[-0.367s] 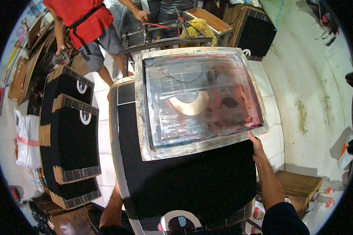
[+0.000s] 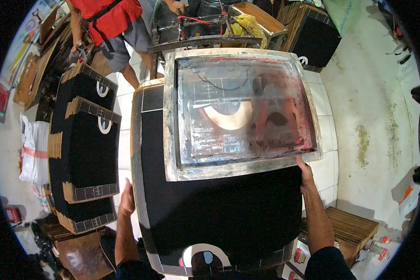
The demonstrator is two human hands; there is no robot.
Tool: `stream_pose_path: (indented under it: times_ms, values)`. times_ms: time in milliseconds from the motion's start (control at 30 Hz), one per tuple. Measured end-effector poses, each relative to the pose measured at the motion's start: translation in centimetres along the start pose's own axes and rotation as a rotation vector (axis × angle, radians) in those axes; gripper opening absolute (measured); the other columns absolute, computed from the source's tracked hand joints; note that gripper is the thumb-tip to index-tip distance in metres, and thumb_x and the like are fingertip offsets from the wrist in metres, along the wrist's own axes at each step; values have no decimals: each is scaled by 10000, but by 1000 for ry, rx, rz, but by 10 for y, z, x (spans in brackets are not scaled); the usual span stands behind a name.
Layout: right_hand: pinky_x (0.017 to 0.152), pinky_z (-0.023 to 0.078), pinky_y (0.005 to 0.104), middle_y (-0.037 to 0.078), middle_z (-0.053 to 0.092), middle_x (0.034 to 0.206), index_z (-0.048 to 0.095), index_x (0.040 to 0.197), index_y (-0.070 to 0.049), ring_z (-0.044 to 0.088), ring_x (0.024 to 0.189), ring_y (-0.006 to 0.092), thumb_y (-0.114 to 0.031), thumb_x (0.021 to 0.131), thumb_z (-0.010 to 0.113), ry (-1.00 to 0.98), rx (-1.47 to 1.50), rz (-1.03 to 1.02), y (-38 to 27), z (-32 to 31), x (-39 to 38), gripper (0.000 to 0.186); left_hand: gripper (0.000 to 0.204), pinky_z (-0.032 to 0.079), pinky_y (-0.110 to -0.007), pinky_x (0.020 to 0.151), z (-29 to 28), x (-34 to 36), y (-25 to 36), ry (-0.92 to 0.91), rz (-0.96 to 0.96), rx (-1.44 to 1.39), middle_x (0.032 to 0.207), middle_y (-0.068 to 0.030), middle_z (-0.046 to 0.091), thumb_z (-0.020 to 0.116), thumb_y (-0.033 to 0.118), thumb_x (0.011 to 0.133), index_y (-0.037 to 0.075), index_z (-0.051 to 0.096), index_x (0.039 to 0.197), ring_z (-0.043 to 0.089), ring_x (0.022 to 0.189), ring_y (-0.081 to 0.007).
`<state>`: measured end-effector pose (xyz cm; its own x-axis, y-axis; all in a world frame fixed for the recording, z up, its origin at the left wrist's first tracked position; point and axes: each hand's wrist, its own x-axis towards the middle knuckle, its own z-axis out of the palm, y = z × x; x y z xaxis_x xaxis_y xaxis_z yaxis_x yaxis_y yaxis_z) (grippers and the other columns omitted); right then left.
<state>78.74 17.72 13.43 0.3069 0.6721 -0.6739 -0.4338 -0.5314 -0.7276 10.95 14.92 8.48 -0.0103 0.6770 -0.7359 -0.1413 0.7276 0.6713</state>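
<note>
While your right forearm (image 2: 318, 219) slants up from below, your right hand (image 2: 306, 176) puts its thumb at the lower right corner of the framed screen (image 2: 242, 169); its other fingers are hidden, so its grip cannot be told. Your left hand (image 2: 127, 199), empty and fairly straight, points upward just beside the black board (image 2: 224, 207), which the screen partly covers.

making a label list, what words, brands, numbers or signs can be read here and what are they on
No text can be quoted with confidence.
Framed screen: faint pale marks, too blurred to read.
Black panel: white ruled lines, no readable lettering.
Red emblem by the panel's lower right: too small to read.
Clear bottles with red labels: too small to read.
</note>
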Motion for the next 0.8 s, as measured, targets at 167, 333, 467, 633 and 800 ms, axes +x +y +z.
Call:
stream_pose_path:
  times_ms: [167, 333, 467, 633, 800]
  values:
    - [938, 493, 365, 143, 636, 1241, 543, 1338, 72, 628, 1080, 247, -410, 816, 828, 43, -68, -117, 1, 2, -1, 765, 983, 356, -477, 1135, 87, -43, 59, 357, 325, 434, 1480, -345, 394, 662, 565, 890, 45, 207, 1589, 446, 1356, -426]
    - [967, 474, 371, 139, 633, 1248, 552, 1328, 75, 613, 1095, 243, -413, 787, 854, 30, -41, -54, 4, -3, 5, 789, 1427, 374, -512, 1124, 130, -36, 69, 538, 291, 940, 1432, -412, 358, 890, 622, 611, -43, 77, 1577, 402, 1361, -496]
    - [968, 465, 366, 140, 635, 1238, 574, 1298, 81, 605, 1091, 236, -413, 765, 872, 82, -103, -66, 3, -2, 2, 786, 1526, 424, -569, 1057, 133, -30, 71, 547, 284, 830, 1374, -400, 370, 880, 692, 562, -23, 0, 1583, 434, 1304, -514]
    - [955, 468, 362, 138, 639, 1217, 592, 1270, 83, 605, 1072, 232, -424, 760, 876, 99, -129, -104, 3, 2, 0, 774, 1614, 435, -609, 1017, 135, -27, 70, 562, 141, 1002, 1330, -401, 380, 874, 752, 495, -18, -37, 1582, 452, 1257, -527]
    - [935, 478, 360, 133, 639, 1211, 603, 1254, 77, 609, 1048, 228, -424, 774, 869, 94, -113, -121, 3, 3, -1, 742, 1652, 454, -601, 991, 134, -26, 71, 557, 124, 1005, 1297, -402, 409, 872, 777, 450, -34, -21, 1579, 484, 1222, -526]
